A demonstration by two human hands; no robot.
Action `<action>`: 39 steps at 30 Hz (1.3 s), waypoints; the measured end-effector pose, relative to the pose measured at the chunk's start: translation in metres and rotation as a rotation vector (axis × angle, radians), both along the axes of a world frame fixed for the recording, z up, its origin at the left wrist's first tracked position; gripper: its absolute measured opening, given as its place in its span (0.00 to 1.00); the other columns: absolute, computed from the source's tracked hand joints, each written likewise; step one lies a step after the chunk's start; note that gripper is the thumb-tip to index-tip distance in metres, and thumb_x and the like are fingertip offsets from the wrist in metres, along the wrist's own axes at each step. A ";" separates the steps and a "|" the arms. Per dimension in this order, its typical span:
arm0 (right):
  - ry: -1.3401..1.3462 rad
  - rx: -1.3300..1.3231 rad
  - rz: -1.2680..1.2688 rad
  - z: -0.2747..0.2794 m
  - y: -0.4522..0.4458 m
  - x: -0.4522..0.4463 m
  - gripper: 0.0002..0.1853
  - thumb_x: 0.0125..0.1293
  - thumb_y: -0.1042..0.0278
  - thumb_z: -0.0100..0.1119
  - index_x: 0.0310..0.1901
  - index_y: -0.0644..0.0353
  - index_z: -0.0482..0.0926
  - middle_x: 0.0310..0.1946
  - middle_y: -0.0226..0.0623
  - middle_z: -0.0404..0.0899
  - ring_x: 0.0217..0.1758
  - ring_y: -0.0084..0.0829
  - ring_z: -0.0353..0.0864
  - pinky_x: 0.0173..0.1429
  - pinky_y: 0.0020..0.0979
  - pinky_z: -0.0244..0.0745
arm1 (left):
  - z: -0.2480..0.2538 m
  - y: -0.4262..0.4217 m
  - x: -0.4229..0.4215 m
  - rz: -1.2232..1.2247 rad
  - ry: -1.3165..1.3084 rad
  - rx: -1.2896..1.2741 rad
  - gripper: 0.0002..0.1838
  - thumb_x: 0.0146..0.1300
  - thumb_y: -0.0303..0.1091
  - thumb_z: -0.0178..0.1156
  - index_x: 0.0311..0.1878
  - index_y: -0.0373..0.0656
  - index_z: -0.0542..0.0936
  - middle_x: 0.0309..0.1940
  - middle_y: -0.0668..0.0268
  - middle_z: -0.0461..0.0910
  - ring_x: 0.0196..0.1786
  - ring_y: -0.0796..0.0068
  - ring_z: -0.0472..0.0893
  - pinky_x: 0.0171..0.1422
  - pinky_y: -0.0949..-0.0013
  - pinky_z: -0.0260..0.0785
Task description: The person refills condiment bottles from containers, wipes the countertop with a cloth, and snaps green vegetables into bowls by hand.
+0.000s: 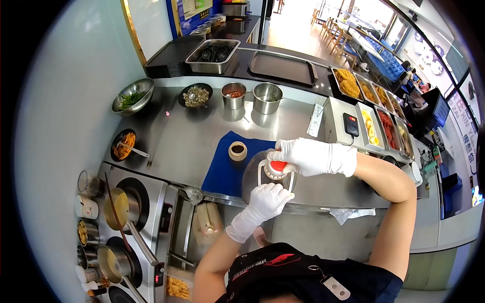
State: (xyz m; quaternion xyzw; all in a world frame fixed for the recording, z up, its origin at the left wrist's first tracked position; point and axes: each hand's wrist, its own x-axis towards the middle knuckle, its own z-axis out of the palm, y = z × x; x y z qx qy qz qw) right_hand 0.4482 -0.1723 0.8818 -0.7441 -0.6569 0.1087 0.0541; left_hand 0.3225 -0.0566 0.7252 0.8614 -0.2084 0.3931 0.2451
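- The left hand (264, 200), gloved in white, is closed around the near part of the pale handle (292, 185) of a wide clear jug (250, 178).
- The right hand (308, 157), also gloved, has its fingers curled over the red cap (277, 165) at the jug's top.
- The jug is at the near edge of the steel surface (187, 131), beside the right part of a blue cloth (216, 170). Its fill cannot be made out, so its weight is uncertain; the walls look smooth and fairly stiff – probably slippery if wet. The handle seems the surest hold, with the cap's rim giving the fingers a grip and the body best kept upright.
- Just left of the jug, on the cloth, an open jar (237, 158) has something dark inside.
- Toward the far edge are two steel pots: the left one (233, 103) with reddish pieces, the right one (267, 106) with contents too unclear to name. Left of them, a black bowl (184, 104) contains small greyish pieces and a spoon.
- At the far left corner, a steel bowl (146, 87) holds green vegetables; along the left edge, a dark dish (114, 148) holds orange strips – with a white spoon in it.
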 end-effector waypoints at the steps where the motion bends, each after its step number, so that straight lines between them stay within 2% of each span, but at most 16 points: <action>1: -0.012 0.008 -0.032 0.001 0.001 -0.005 0.19 0.58 0.75 0.60 0.52 0.60 0.74 0.38 0.47 0.73 0.39 0.50 0.79 0.43 0.42 0.76 | 0.000 -0.001 0.000 -0.002 -0.002 0.008 0.13 0.54 0.41 0.66 0.23 0.52 0.72 0.18 0.71 0.66 0.22 0.70 0.72 0.25 0.67 0.63; 4: -0.055 0.032 -0.093 0.001 0.003 -0.016 0.14 0.56 0.71 0.59 0.44 0.62 0.74 0.35 0.50 0.74 0.36 0.50 0.79 0.40 0.43 0.76 | 0.002 -0.001 -0.001 -0.029 0.013 0.009 0.12 0.54 0.39 0.66 0.23 0.50 0.72 0.18 0.70 0.66 0.21 0.69 0.72 0.25 0.66 0.63; 6: -0.074 0.010 -0.118 0.000 0.003 -0.019 0.16 0.56 0.67 0.62 0.46 0.60 0.74 0.34 0.47 0.74 0.35 0.50 0.80 0.39 0.42 0.76 | 0.006 0.001 -0.005 -0.059 0.053 -0.018 0.11 0.54 0.37 0.66 0.24 0.48 0.73 0.18 0.69 0.68 0.21 0.67 0.73 0.24 0.65 0.64; 11: 0.004 0.062 -0.098 0.010 0.007 -0.034 0.14 0.60 0.58 0.61 0.43 0.56 0.77 0.34 0.43 0.77 0.35 0.48 0.81 0.39 0.42 0.76 | 0.068 0.014 -0.028 -0.075 0.149 -0.339 0.03 0.53 0.28 0.66 0.29 0.43 0.80 0.23 0.63 0.79 0.24 0.62 0.80 0.27 0.65 0.71; 12: 0.046 0.062 -0.101 0.013 0.010 -0.037 0.15 0.61 0.58 0.60 0.45 0.57 0.78 0.35 0.44 0.79 0.38 0.46 0.81 0.42 0.41 0.77 | 0.078 0.023 -0.030 -0.112 0.075 -0.243 0.02 0.54 0.29 0.65 0.31 0.45 0.83 0.23 0.65 0.79 0.24 0.62 0.80 0.28 0.64 0.72; 13: 0.097 0.057 -0.098 0.015 0.015 -0.042 0.16 0.62 0.57 0.59 0.46 0.59 0.79 0.37 0.45 0.80 0.41 0.45 0.82 0.45 0.41 0.77 | 0.087 0.026 -0.031 -0.090 0.089 -0.389 0.02 0.54 0.30 0.65 0.32 0.46 0.84 0.22 0.64 0.78 0.24 0.61 0.79 0.29 0.64 0.72; 15: 0.172 0.102 -0.080 0.018 0.029 -0.050 0.18 0.62 0.58 0.61 0.50 0.60 0.79 0.37 0.45 0.81 0.40 0.45 0.82 0.45 0.40 0.77 | 0.107 0.054 -0.050 -0.048 0.260 -0.265 0.03 0.56 0.31 0.65 0.31 0.44 0.83 0.22 0.59 0.78 0.25 0.59 0.79 0.29 0.64 0.71; 17: 0.244 0.167 -0.140 0.018 0.040 -0.051 0.20 0.60 0.60 0.64 0.52 0.62 0.78 0.36 0.46 0.81 0.38 0.46 0.82 0.44 0.38 0.77 | 0.114 0.074 -0.065 0.023 0.414 -0.433 0.06 0.57 0.31 0.66 0.31 0.39 0.81 0.21 0.57 0.77 0.25 0.58 0.79 0.30 0.66 0.71; 19: 0.363 0.266 -0.215 0.012 0.049 -0.052 0.20 0.60 0.63 0.67 0.50 0.64 0.79 0.27 0.38 0.76 0.26 0.32 0.73 0.36 0.31 0.71 | 0.126 0.090 -0.084 0.043 0.453 -0.562 0.06 0.57 0.31 0.66 0.32 0.38 0.82 0.21 0.57 0.78 0.25 0.60 0.80 0.31 0.68 0.71; 21: 0.551 0.410 -0.215 -0.007 0.050 -0.052 0.19 0.62 0.64 0.66 0.50 0.65 0.78 0.24 0.34 0.71 0.25 0.26 0.68 0.35 0.28 0.67 | 0.137 0.102 -0.103 0.073 0.519 -0.539 0.06 0.57 0.30 0.66 0.32 0.38 0.82 0.22 0.58 0.79 0.26 0.62 0.81 0.31 0.69 0.72; 22: 0.588 0.398 -0.194 -0.014 0.051 -0.051 0.18 0.62 0.65 0.66 0.51 0.66 0.78 0.25 0.33 0.71 0.26 0.24 0.67 0.35 0.27 0.67 | 0.126 0.100 -0.109 0.064 0.474 -0.651 0.12 0.60 0.39 0.65 0.27 0.41 0.79 0.21 0.59 0.77 0.25 0.57 0.79 0.29 0.65 0.70; 25: 0.636 0.297 -0.164 -0.029 0.052 -0.060 0.17 0.63 0.66 0.66 0.51 0.65 0.78 0.27 0.34 0.73 0.26 0.25 0.68 0.35 0.26 0.68 | 0.120 0.108 -0.140 0.000 0.710 -0.498 0.13 0.61 0.41 0.65 0.28 0.42 0.79 0.21 0.61 0.77 0.24 0.58 0.79 0.30 0.64 0.70; 26: 0.645 0.251 -0.158 -0.035 0.053 -0.063 0.16 0.63 0.66 0.65 0.50 0.65 0.79 0.28 0.35 0.74 0.27 0.26 0.70 0.36 0.26 0.69 | 0.108 0.107 -0.147 0.005 0.732 -0.459 0.10 0.59 0.37 0.67 0.27 0.41 0.80 0.20 0.60 0.76 0.22 0.58 0.76 0.26 0.68 0.66; 31: 0.797 0.151 -0.188 -0.093 0.049 -0.075 0.15 0.65 0.65 0.63 0.49 0.65 0.79 0.33 0.40 0.79 0.30 0.32 0.77 0.39 0.29 0.75 | 0.000 0.111 -0.204 0.299 0.838 -0.531 0.12 0.58 0.39 0.68 0.29 0.40 0.81 0.23 0.56 0.78 0.25 0.53 0.79 0.29 0.63 0.70; 35: 0.996 -0.028 -0.404 -0.135 0.041 -0.081 0.17 0.67 0.62 0.62 0.50 0.65 0.79 0.31 0.35 0.78 0.30 0.25 0.75 0.38 0.27 0.74 | -0.130 0.125 -0.256 0.548 1.210 -0.453 0.14 0.60 0.44 0.65 0.32 0.42 0.82 0.28 0.53 0.81 0.33 0.50 0.81 0.39 0.55 0.74; 39: 1.094 -0.117 -0.543 -0.168 0.036 -0.090 0.18 0.68 0.60 0.62 0.50 0.66 0.80 0.30 0.31 0.76 0.29 0.21 0.73 0.37 0.26 0.72 | -0.240 0.146 -0.278 0.571 1.470 -0.329 0.17 0.62 0.49 0.57 0.39 0.45 0.82 0.34 0.53 0.83 0.39 0.48 0.82 0.46 0.51 0.73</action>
